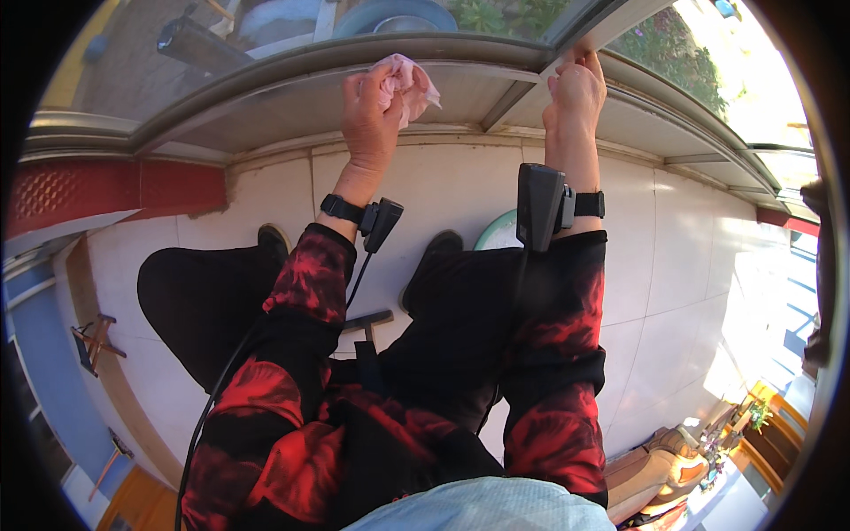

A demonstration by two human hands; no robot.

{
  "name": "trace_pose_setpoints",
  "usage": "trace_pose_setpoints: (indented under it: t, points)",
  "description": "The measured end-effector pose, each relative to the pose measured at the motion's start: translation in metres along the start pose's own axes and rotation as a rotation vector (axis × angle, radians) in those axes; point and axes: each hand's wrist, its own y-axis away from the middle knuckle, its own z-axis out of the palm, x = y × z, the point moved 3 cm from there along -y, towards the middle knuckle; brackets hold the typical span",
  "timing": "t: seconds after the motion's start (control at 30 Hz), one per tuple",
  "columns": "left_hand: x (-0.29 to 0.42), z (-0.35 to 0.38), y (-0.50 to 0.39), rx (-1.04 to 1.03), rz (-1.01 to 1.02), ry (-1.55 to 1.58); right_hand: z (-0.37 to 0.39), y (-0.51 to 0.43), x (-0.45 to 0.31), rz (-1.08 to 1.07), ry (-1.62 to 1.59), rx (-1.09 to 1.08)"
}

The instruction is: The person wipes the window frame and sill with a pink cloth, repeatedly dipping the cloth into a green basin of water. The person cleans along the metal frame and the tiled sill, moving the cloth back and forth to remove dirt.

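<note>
My left hand (pixel 372 116) holds a crumpled pink cloth (pixel 406 86) between thumb and fingers, close to the lower rail of a metal-framed glass window (pixel 398 50). Farther right, my right hand (pixel 576 86) is raised to the upright post (pixel 597 30) of the same frame, its fingers curled and their tips partly hidden against the metal. Whether anything lies inside that hand cannot be told. Black straps with small dark devices sit on both wrists.
Below the glass runs a panelled metal base (pixel 279 109) that meets the tiled floor (pixel 677 265). A round green-rimmed object (pixel 495 232) stands beside my right leg. A small folding wooden stool (pixel 98 345) is at the left, and a brown sofa (pixel 657 471) at the lower right.
</note>
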Motion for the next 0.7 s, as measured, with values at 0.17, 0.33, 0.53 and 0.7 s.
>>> trace_pose_setpoints:
  t: [0.17,0.33,0.53,0.7]
  points:
    - [0.000,0.002,0.003,0.051,-0.108,-0.036,0.006,0.009,-0.006,-0.017,-0.002,0.062]
    - [0.061,0.080,0.008,-0.061,0.018,0.095,0.011,0.020,-0.013,-0.013,0.013,0.109]
    - [0.091,0.110,0.005,-0.128,0.168,-0.027,0.014,0.019,-0.015,-0.001,-0.084,0.071]
    - [0.034,0.053,0.004,-0.113,0.156,-0.024,0.010,0.019,-0.012,0.005,0.015,0.094]
